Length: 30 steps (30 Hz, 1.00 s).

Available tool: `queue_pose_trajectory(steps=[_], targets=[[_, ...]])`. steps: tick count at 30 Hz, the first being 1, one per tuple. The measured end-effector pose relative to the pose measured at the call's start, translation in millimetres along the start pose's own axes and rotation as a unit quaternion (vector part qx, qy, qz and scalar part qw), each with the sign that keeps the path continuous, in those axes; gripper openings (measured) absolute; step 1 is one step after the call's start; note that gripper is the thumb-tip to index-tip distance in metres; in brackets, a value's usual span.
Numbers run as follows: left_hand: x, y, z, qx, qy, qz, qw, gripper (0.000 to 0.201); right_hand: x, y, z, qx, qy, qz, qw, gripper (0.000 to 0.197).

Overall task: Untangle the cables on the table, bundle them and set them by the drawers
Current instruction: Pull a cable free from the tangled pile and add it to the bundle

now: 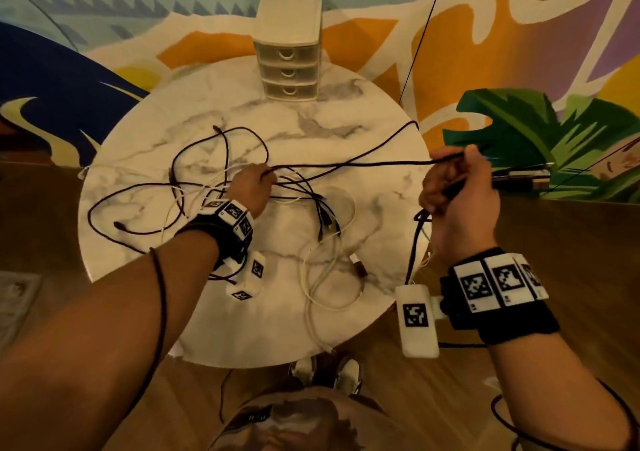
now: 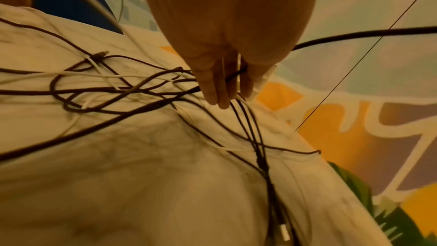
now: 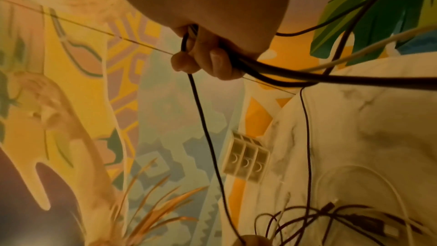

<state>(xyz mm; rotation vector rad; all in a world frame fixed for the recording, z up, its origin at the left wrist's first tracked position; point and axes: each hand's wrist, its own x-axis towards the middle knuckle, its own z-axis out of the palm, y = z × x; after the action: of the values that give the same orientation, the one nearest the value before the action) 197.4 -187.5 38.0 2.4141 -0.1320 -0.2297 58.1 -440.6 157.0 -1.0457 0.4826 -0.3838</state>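
Pulling a black cable (image 1: 346,165) taut across the bench (image 1: 363,270); its long axis is running left–right, my right hand (image 1: 457,191) fisting one end, my left hand (image 1: 251,187) pinching it at the tangle (image 1: 221,187). Left wrist: fingers (image 2: 217,85) are pinching several strands, so knots may be tightening. Right wrist: drawers (image 3: 246,162) are standing well apart.

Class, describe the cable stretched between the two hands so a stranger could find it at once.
Start at the round marble table with the drawers at its far edge. From the tangle at its middle, where the left hand pinches it, one black cable runs to the right hand. It alone is lifted and taut; the rest lie slack.
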Motion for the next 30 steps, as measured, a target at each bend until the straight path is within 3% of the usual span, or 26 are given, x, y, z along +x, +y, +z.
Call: queue_pose_trajectory(steps=[4, 7, 11, 15, 19, 22, 24, 27, 30], targets=[[-1.4, 35.8, -17.9, -0.108, 0.101, 0.022, 0.989, 0.026, -0.8, 9.2, -7.9, -0.022, -0.014, 0.011, 1.000, 0.046], [-25.3, 62.7, -18.9, -0.009, 0.067, 0.105, 0.992, 0.026, -12.4, 25.1, -3.7, -0.087, -0.041, 0.050, 0.994, 0.046], [-69.9, 89.7, -9.4, 0.156, 0.036, 0.195, 0.968, 0.027, -27.3, 45.5, 9.0, -0.180, -0.152, 0.076, 0.969, 0.036], [-99.9, 100.3, 4.0, 0.203, -0.005, 0.274, 0.940, 0.026, -31.6, 50.8, 21.6, -0.198, -0.197, 0.081, 0.957, 0.034], [-106.7, 84.9, 21.3, 0.109, -0.022, 0.233, 0.966, 0.027, -28.0, 52.1, 20.5, -0.216, -0.187, 0.085, 0.954, 0.043], [-96.3, 42.2, 31.5, 0.026, -0.079, 0.098, 0.992, 0.019, -24.1, 47.6, 15.8, -0.194, -0.162, 0.083, 0.964, 0.049], [-82.5, 13.9, 26.0, 0.017, -0.084, 0.013, 0.996, 0.017, -20.9, 38.5, 12.2, -0.173, -0.138, 0.071, 0.973, 0.050], [-51.2, 15.6, -1.8, -0.011, 0.009, -0.008, 1.000, 0.018, -20.6, 25.9, 6.2, -0.146, -0.101, 0.031, 0.984, 0.048], [-40.5, 58.9, -27.4, -0.057, 0.136, 0.071, 0.987, 0.020, -29.2, 25.3, 4.9, -0.140, -0.112, 0.018, 0.984, 0.042]])
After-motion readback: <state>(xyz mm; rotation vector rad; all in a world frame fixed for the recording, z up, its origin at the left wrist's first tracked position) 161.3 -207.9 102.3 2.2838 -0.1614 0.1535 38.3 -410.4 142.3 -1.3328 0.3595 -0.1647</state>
